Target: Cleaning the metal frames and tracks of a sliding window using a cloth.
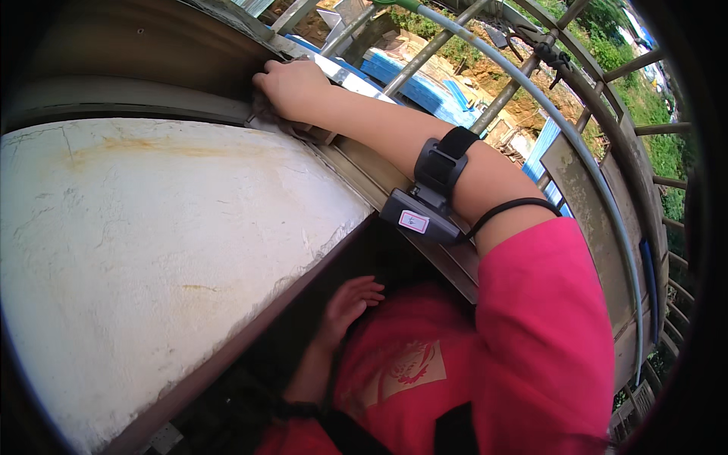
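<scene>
My right arm reaches up across the middle of the view, and my right hand is closed over a crumpled grey-brown rag. The rag is pressed into the metal window track, at the corner where the track meets the dark frame. Part of the cloth is hidden under my fingers. Lower down, my left hand hangs in shadow in front of my pink shirt, its fingers loosely spread and touching nothing that I can see.
A white, cracked and stained wall face fills the left side. Outside the window, metal guard bars and a curved grey pipe run close to my right arm. Blue sheets lie on the ground beyond them.
</scene>
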Tool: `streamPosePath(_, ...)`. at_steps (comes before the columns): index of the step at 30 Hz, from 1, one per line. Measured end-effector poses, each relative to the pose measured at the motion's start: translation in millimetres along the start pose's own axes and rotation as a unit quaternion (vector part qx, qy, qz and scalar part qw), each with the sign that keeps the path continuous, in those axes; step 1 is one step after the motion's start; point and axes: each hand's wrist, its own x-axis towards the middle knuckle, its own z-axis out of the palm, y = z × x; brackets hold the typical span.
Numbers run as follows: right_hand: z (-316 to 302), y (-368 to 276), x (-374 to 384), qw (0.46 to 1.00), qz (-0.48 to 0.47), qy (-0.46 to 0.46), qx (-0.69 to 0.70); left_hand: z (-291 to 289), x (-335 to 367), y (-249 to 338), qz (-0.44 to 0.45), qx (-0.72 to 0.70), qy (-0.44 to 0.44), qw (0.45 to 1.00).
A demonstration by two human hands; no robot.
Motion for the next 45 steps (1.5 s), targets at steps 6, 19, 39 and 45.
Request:
streamPosePath(6, -17, 12, -34, 0.999, 0.003, -0.021, -0.043, 10, 2, 3, 0.045, 0.037, -0.048, 0.997)
streamPosePath(19, -80, -60, -295, 0.919, 0.314, -0.152, -0.184, 14, -56, -51, 0.109, 0.054, -0.147, 0.982)
streamPosePath(39, -72, -149, -399, 0.954, 0.043, 0.207, 0.213, 64, -106, -72, 0.169, -0.092, 0.030, 0.981)
streamPosePath(45, 25, -150, -445, 0.773, 0.155, 0.155, 0.595, 83, -57, -80, 0.065, 0.086, -0.028, 0.994)
